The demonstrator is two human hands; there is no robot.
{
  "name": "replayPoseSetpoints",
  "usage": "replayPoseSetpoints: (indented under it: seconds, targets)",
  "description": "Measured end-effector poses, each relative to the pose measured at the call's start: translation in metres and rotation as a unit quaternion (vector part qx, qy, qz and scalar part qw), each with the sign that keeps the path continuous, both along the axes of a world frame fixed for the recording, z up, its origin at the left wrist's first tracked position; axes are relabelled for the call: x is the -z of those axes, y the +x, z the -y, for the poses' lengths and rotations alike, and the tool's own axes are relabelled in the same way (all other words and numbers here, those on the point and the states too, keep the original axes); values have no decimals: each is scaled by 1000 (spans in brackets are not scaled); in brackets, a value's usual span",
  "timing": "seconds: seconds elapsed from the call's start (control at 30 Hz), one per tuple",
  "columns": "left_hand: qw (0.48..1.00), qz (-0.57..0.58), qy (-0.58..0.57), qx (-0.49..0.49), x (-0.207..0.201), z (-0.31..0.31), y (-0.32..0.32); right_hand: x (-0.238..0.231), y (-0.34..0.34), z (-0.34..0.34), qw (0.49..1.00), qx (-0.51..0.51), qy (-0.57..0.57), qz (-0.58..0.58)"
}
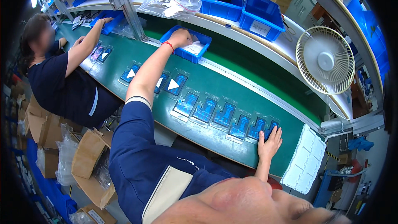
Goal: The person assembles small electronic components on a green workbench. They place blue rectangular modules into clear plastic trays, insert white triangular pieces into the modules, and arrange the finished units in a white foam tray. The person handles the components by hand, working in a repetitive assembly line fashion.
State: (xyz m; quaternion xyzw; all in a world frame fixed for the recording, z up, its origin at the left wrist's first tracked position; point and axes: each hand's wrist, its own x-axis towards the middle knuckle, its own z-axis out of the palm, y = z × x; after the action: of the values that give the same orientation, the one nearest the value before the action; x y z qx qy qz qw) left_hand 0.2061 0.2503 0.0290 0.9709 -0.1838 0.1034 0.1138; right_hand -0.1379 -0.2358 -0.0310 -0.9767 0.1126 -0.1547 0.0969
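Observation:
My left hand (181,38), with a red cord at the wrist, reaches into a small blue bin (202,57). Its bent fingertips are down among white paper-like pieces (194,48), and what they pinch, if anything, is hidden. On the green bench my right hand (270,143) lies with fingers stretched out, touching the last flat blue piece (273,126) of a row. Several such notched pieces in clear plastic, like this blue piece (224,114), run along the bench. Toward the left, some carry a white triangle (173,84) on top.
A co-worker (62,70) at the left reaches into another blue bin (108,25). A white molded tray (304,157) stands at the bench's right end. Two blue bins (262,16), a clear bag (174,0) and a fan (325,60) are along the shelf. Cardboard boxes (89,157) stand lower left.

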Motion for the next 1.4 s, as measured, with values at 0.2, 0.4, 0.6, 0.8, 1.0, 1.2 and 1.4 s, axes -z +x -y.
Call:
replayPoseSetpoints:
  seconds: [0.2,0.4,0.6,0.8,1.0,1.2,1.4]
  targets:
    - [993,-18,-118,-3,-10,-13,-18,2,0,0,1000,-2,-3,11]
    - [967,33,-235,-95,-20,-15,-19,2,1,0,1000,-2,6,13]
    - [883,-61,-452,-107,-21,-11,-19,1,0,1,1000,2,13,9]
    - [772,-55,-621,-127,-16,-20,-19,1,1,0,1000,-2,14,19]
    - [636,-120,-757,-92,-25,1,-77,-26,6,-23,979,-65,80,173]
    - [577,-216,-788,-25,15,69,-196,-48,67,-156,839,-255,477,58]
    - [504,-205,-838,-52,41,91,-276,-21,98,-237,715,-265,641,-88]
